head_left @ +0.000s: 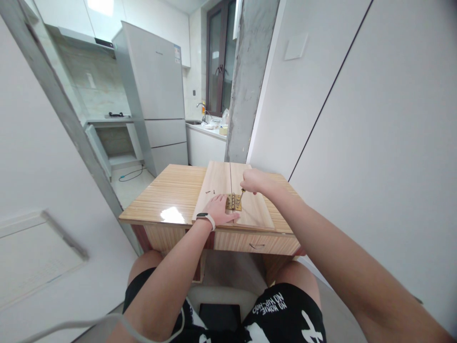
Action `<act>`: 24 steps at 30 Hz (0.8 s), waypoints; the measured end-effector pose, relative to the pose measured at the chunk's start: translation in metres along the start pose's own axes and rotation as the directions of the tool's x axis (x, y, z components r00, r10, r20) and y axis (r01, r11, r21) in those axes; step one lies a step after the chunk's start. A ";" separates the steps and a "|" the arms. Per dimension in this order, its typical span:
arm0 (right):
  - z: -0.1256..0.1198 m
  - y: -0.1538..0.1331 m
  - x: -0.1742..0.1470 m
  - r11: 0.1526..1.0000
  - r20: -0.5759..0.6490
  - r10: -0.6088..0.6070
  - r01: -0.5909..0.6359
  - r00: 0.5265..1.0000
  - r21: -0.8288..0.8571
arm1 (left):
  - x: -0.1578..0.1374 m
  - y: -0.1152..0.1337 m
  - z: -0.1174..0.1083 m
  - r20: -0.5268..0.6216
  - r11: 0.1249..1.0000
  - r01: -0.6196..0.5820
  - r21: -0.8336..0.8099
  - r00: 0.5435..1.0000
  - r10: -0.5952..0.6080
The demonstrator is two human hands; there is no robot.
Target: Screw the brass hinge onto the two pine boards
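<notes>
Two pale wooden boards [218, 176] lie side by side on the table, with a thin seam between them. A brass hinge [233, 202] lies open across that seam. My left hand [218, 209] rests on the boards beside the hinge, fingers stretched out, thumb pointing right below it. Closed around a screwdriver [243, 191], my right hand [254, 181] is above the hinge's right leaf. The tool's handle is hidden in the fist, and its shaft slants down to the leaf. Small screws [207, 192] lie on the left board near my left fingertips.
The striped wooden table [178, 183] has a drawer [257, 242] at the front, above my knees. A white wall [357, 119] stands close on the right. Beyond the table are a fridge [160, 81] and a sink counter [207, 143]. A cable [71, 325] crosses the lower left.
</notes>
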State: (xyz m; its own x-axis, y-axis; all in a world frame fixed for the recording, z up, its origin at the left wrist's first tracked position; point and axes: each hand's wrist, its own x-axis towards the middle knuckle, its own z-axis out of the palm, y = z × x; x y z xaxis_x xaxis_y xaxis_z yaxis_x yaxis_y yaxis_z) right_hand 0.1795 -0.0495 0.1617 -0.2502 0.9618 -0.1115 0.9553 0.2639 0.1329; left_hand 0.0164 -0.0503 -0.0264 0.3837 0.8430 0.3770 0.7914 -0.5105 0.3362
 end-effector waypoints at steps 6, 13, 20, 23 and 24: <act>0.002 0.004 -0.002 0.997 -0.079 -0.072 0.070 0.994 -0.030 | 0.000 -0.002 0.001 -0.006 1.000 -0.007 0.007 1.000 0.007; 0.001 0.019 0.000 0.935 -0.063 -0.262 0.237 0.963 -0.265 | -0.001 -0.003 0.000 -0.018 1.000 -0.013 0.008 1.000 0.013; 0.005 0.021 0.003 0.934 -0.100 -0.275 0.241 0.956 -0.264 | -0.001 -0.003 0.001 -0.013 1.000 -0.014 0.020 1.000 0.015; 0.004 0.014 0.004 0.948 -0.097 -0.229 0.199 0.969 -0.249 | -0.001 -0.003 0.002 -0.017 1.000 -0.015 0.019 1.000 0.015; 0.003 0.011 0.004 0.957 -0.095 -0.191 0.164 0.977 -0.237 | 0.000 -0.003 0.002 -0.019 1.000 -0.016 0.018 1.000 0.016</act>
State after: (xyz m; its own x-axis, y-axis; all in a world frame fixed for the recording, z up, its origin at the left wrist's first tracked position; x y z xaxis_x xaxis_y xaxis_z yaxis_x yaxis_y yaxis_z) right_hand 0.1894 -0.0431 0.1597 -0.4418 0.8962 -0.0410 0.8363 0.4280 0.3427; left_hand 0.0144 -0.0488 -0.0290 0.3876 0.8313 0.3984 0.7937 -0.5208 0.3145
